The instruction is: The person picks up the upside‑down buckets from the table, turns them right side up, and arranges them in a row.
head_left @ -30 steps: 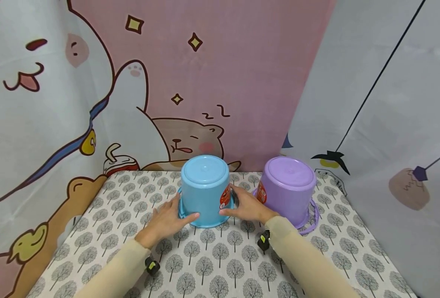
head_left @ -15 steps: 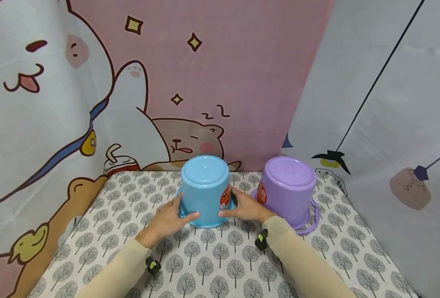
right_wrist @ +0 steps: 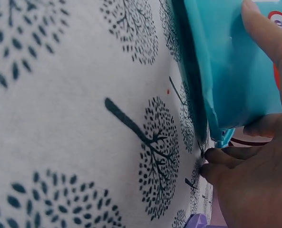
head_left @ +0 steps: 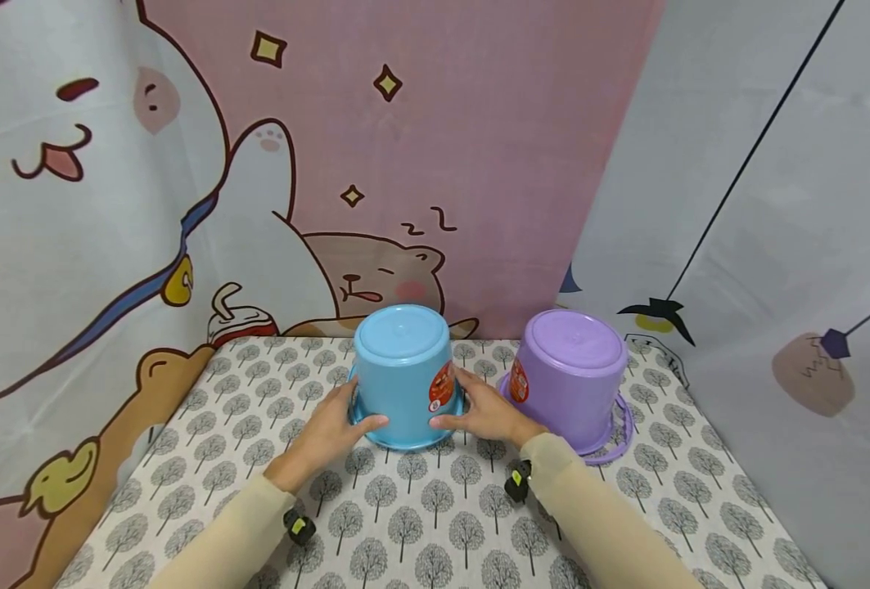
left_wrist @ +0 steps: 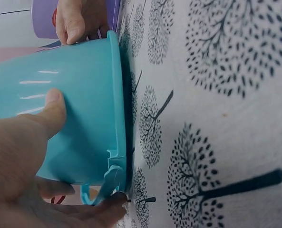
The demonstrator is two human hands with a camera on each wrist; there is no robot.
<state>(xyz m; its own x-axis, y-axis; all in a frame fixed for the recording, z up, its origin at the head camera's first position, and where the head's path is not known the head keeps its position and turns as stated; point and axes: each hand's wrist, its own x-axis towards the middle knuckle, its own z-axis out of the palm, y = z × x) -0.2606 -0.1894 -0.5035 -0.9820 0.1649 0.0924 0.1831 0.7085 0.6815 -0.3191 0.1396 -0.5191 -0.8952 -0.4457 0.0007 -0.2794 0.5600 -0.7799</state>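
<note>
An upside-down light-blue bucket (head_left: 403,393) with a red label stands on the patterned cloth, its base facing up. My left hand (head_left: 329,429) grips its left side; in the left wrist view the thumb (left_wrist: 55,107) lies on the wall and the fingers reach round by the handle joint (left_wrist: 113,178). From the right, my right hand (head_left: 488,407) holds the opposite side, thumb on the front wall near the label (head_left: 441,387). The right wrist view has the fingers (right_wrist: 226,156) tucked round low beside the rim. The far side of the bucket is hidden.
A purple bucket (head_left: 574,384), also upside down, stands close to the right of my right hand, its handle (head_left: 619,446) lying on the tree-print cloth (head_left: 435,532). Cartoon-printed curtains (head_left: 479,164) hang behind and beside the table.
Between my hands the blue bucket has turned slightly, so its red label shows more toward the front. It has also shifted a little left. The purple bucket has stayed put.
</note>
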